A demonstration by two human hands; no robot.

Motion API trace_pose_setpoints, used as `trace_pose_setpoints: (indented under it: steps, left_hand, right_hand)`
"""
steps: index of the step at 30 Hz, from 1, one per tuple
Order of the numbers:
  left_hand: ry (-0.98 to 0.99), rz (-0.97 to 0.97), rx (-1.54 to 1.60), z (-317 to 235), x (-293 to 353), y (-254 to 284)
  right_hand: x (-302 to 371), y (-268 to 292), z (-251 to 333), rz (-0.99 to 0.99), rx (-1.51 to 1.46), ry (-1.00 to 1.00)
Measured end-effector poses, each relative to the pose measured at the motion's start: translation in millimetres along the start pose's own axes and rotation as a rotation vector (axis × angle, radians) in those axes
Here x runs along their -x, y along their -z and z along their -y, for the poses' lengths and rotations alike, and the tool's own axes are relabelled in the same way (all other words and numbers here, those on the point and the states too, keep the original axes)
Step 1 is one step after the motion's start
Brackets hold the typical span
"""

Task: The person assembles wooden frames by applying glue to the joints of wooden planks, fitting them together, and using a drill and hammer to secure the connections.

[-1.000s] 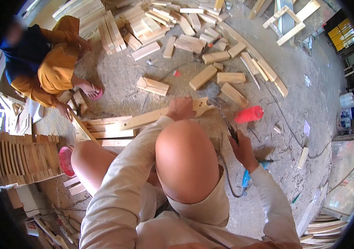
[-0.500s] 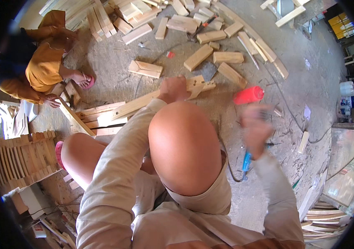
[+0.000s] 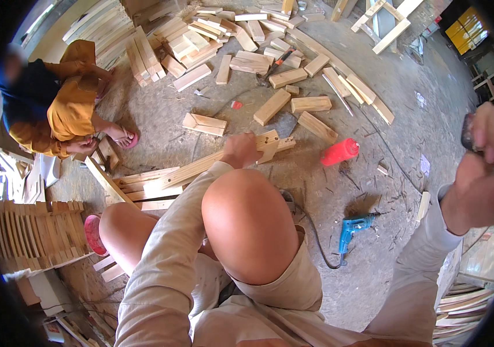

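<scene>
My left hand is closed around a pale wooden plank with drilled holes, near its far end. A short wood piece lies across that end, by my fingers. More slats run beside the plank at its near end, low over the floor. Raised at the far right rim, my right hand has curled fingers around something dark. What that thing is, I cannot make out. Below and left of this hand, a blue corded drill lies on the floor. A red bottle-shaped container lies right of the plank.
Several loose wood blocks lie ahead, with a hammer-like tool among them. A co-worker sits at the left, hands on wood. Stacked slats stand at the near left. The drill's cord loops beside my knee.
My right hand has swung up and right to the picture's rim, uncovering the drill. The left hand stays on the plank. The view has shifted slightly.
</scene>
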State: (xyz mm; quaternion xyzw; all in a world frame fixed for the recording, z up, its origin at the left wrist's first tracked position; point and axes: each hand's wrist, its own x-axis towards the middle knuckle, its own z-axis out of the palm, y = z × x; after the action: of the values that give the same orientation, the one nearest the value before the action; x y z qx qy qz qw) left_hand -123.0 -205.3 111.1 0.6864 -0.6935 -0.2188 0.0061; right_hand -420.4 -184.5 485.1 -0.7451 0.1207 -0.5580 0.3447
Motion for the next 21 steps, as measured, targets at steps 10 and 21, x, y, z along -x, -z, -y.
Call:
trace_pose_setpoints:
  steps: [10,21]
  left_hand:
    - [0.009,0.027,-0.068,-1.8,1.3,-2.8]
    - [0.019,0.036,-0.126,-2.6,6.9,-0.7]
  right_hand:
    - [66.3,-45.2,-193.1,-0.068,0.375,-0.571]
    - [114.8,-71.2,-371.6,1.233,0.419,-1.395]
